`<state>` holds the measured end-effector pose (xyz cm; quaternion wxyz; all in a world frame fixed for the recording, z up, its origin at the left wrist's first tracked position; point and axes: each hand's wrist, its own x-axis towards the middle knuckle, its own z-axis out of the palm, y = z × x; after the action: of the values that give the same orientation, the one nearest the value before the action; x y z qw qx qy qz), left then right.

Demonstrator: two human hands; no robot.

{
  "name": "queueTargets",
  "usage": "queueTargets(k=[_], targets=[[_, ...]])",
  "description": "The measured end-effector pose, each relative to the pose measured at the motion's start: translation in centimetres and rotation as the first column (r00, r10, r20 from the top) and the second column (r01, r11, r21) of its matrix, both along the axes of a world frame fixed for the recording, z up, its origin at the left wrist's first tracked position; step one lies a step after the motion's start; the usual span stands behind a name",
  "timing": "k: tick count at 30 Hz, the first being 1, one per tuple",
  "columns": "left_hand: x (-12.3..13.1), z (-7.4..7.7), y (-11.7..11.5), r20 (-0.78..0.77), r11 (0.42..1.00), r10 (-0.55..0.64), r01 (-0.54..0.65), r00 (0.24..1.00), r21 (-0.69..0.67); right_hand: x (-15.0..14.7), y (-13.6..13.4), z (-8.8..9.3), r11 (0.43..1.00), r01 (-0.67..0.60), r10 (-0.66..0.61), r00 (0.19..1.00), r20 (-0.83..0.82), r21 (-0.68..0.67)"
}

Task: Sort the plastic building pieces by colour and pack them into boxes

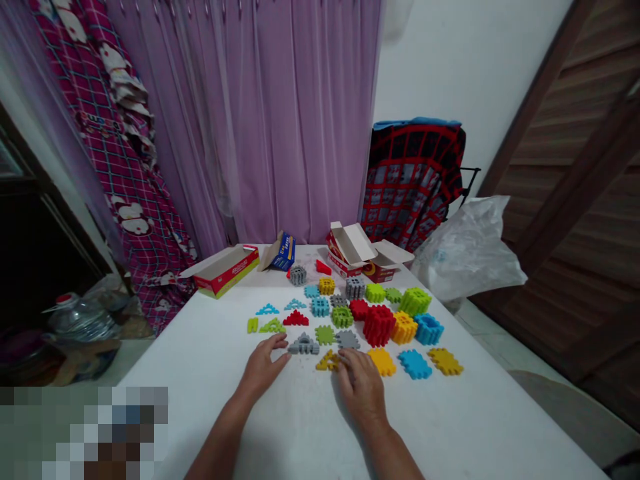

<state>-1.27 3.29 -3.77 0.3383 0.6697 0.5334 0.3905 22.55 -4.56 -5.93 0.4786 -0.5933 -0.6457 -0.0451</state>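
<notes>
The left hand (263,369) is spreading wide, its thumb standing apart from the fingers and nothing showing in its grasp. The right hand (361,385) is resting its fingertips over the right end of the mustard triangle (327,361); whether it is gripping the piece, I cannot tell. The grey triangle (304,345) is sitting just right of the left hand's fingertips; whether they are touching it is unclear.

To the right of the right hand, a yellow square (383,362), a blue square (415,364) and a mustard square (445,361) are lying flat in a row. Just beyond its fingers, a grey square (349,339) is lying beside a green square (325,334).

Ahead of the left hand, a light green triangle (273,325) and a red triangle (295,319) are lying. Ahead and right of the right hand, a tall red block (379,325) is standing in the way, partly hiding a smaller red block (358,309); a yellow block (404,327) and a blue block (429,329) are standing to its right.

Well beyond the left hand, a long open box (225,272) and a blue box (285,250) are lying at the table's far side. Far right of the right hand, a plastic bag (467,250) is bulging beside the table (295,427). Behind everything, a purple curtain (305,120) is hanging.
</notes>
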Motion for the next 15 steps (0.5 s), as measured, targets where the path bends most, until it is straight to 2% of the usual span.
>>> queueTargets(k=[3, 7, 13, 15], targets=[[-0.9, 0.3, 1.1, 0.139, 0.994, 0.077, -0.065, 0.987, -0.093, 0.2, 0.0, -0.1, 0.999, -0.021, 0.021, 1.0, 0.007, 0.045], [-2.6, 1.1, 3.3, 0.178, 0.975, 0.206, -0.187, 0.962, -0.118, 0.4, 0.1, -0.4, 0.992, -0.032, 0.033, 0.999, -0.001, 0.122], [-4.7, 2.2, 4.5, 0.217, 0.928, 0.371, -0.366, 0.903, -0.067, 0.9, 0.8, -0.9, 0.969, -0.039, 0.035, 0.999, 0.02, 0.242], [-5.3, 1.9, 4.3, 0.199, 0.876, 0.475, -0.483, 0.857, -0.012, 1.2, 0.9, -0.9, 0.964, -0.058, 0.043, 0.997, 0.062, 0.26]])
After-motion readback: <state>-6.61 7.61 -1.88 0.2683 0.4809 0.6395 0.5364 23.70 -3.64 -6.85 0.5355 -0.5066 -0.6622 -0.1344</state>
